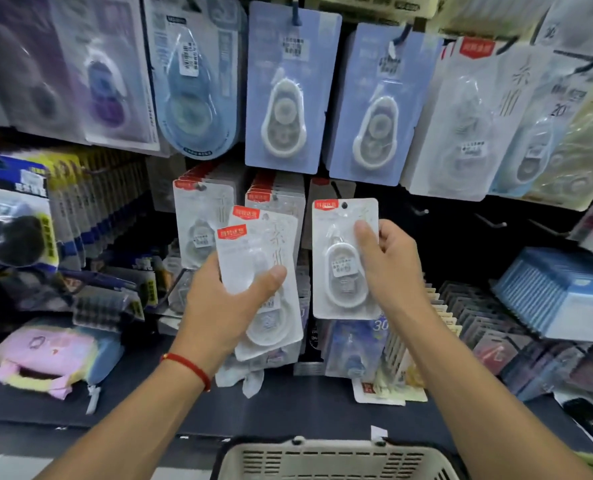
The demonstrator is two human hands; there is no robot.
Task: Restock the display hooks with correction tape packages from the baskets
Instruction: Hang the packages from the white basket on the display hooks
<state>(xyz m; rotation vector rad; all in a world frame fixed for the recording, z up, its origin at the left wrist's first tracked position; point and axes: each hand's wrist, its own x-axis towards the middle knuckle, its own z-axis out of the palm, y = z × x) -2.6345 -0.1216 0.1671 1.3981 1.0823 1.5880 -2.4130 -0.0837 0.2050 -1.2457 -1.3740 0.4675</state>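
My left hand (225, 303) grips a small stack of white correction tape packages (264, 244) with red labels, thumb across the front. My right hand (388, 258) holds a single white package (343, 268) upright, its hang hole at the top, just in front of a hook (336, 190) that carries a package behind it. Two filled hooks with the same white packages (201, 216) hang left of it. Bare hooks (420, 211) stick out of the dark panel to the right. A cream plastic basket (336, 459) sits at the bottom edge; its contents are hidden.
Blue correction tape cards (288, 88) hang in the row above, with white and pale ones (461, 126) to the right. A pink and yellow pouch (52, 358) lies on the shelf at left. Rows of small packs (478, 317) and a blue box (562, 292) stand at right.
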